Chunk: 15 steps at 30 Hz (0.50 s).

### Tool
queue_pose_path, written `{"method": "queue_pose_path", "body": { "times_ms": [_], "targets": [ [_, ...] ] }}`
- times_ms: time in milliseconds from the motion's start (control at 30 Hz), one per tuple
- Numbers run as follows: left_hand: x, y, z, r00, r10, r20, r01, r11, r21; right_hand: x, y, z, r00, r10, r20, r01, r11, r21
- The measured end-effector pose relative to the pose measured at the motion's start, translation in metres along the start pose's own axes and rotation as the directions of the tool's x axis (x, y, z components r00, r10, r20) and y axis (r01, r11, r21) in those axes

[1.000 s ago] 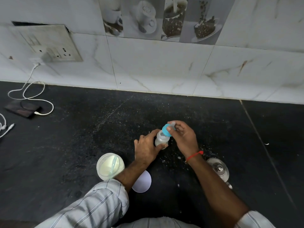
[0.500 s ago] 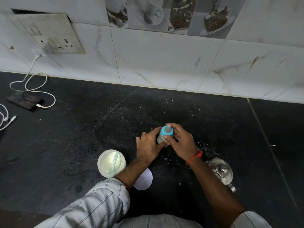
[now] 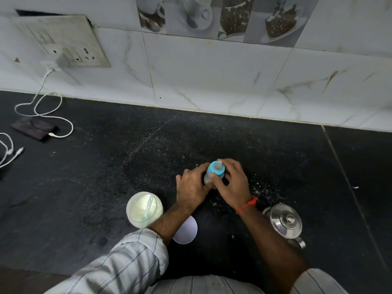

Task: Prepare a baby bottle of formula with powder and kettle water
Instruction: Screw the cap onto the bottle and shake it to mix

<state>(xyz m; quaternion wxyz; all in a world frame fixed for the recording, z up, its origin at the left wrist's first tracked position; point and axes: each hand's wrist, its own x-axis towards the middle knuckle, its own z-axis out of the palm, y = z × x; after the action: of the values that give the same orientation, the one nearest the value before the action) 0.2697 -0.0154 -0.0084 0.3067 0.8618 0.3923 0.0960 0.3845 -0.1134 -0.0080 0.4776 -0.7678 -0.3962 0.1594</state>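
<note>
Striped grey sleeves (image 3: 127, 264) frame the bottom of the view, the left one rolled up to the forearm. Just beyond it a white round lid (image 3: 186, 232) lies flat on the black counter (image 3: 106, 187), partly under the left forearm. Beside it to the left stands an open jar of pale powder (image 3: 144, 209) with a light scoop (image 3: 148, 206) leaning inside. On the right, near the right forearm, sits a steel kettle (image 3: 285, 223) with its lid on. A red thread (image 3: 247, 205) circles the right wrist.

Both forearms reach forward and meet at the baby bottle (image 3: 209, 179), which stands upright on the counter between the jar and the kettle, a little farther out. The left hand (image 3: 192, 187) is wrapped around the bottle's clear body, fingers curled, palm down. The right hand (image 3: 235, 183) arches over from the other side, its thumb and fingertips pinching the blue cap ring (image 3: 215, 171) under the clear teat. Specks of spilled powder dot the counter around them.

Farther off, at the left edge, a dark phone (image 3: 35, 129) lies plugged to a white cable (image 3: 42, 102) that runs up to a wall socket (image 3: 63, 41) on the marbled tiles (image 3: 212, 81).
</note>
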Motion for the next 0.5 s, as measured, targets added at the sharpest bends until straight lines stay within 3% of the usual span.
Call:
{"method": "queue_pose_path", "body": {
  "times_ms": [167, 333, 500],
  "targets": [
    [0.0, 0.0, 0.001, 1.0, -0.008, 0.005, 0.008, 1.0, -0.022, -0.01, 0.009, -0.01, 0.981, 0.136, -0.137, -0.105, 0.972, 0.208],
    [0.002, 0.0, 0.001, 1.0, -0.011, 0.012, 0.011, 1.0, -0.027, -0.006, -0.001, -0.009, 0.989, 0.136, -0.057, -0.123, 0.972, 0.198],
    [0.002, 0.0, 0.001, 1.0, -0.004, 0.012, 0.004, 1.0, -0.03, -0.007, 0.004, -0.012, 0.976, 0.195, -0.096, -0.165, 0.953, 0.254]
  ]
}}
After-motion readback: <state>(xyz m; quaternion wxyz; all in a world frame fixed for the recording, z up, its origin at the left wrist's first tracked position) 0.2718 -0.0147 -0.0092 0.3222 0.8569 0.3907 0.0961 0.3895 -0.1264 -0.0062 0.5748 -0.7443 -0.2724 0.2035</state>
